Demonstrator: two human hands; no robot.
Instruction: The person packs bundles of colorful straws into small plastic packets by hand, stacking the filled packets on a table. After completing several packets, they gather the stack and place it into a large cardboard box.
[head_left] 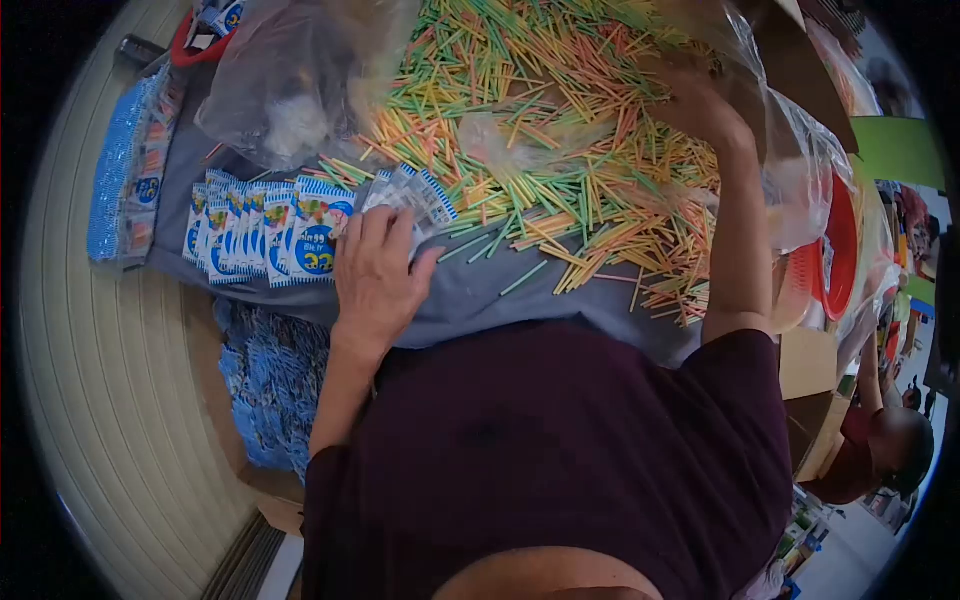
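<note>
Grey cloth-covered table (pixel 480 290), pale ribbed floor on the left side of the view, and you in a dark maroon shirt leaning over the near edge. Far half of the table is buried under a big heap of thin sticks (pixel 560 130): green, yellow, orange, all one length, lying every which way, spilling toward the right edge.

Your left hand (pixel 378 270) sits palm-down near the table's front, fingers curled around a small stack of clear packets (pixel 415 195) with blue-and-white striped tops; the packets fan out past your fingertips toward the sticks.

Just left of that hand is a row of the same packets (pixel 265 232), overlapping, with blue round labels and printed art.

Your right hand (pixel 700 100) is at the far right of the heap, at the edge of a clear plastic bag (pixel 800 170). Can't tell whether it's open or gripping anything.

Another crumpled clear bag (pixel 290 80) lies far left. Blue packaging fills a box (pixel 270 390) below the table on the left. Red basket (pixel 835 250) at the right.
</note>
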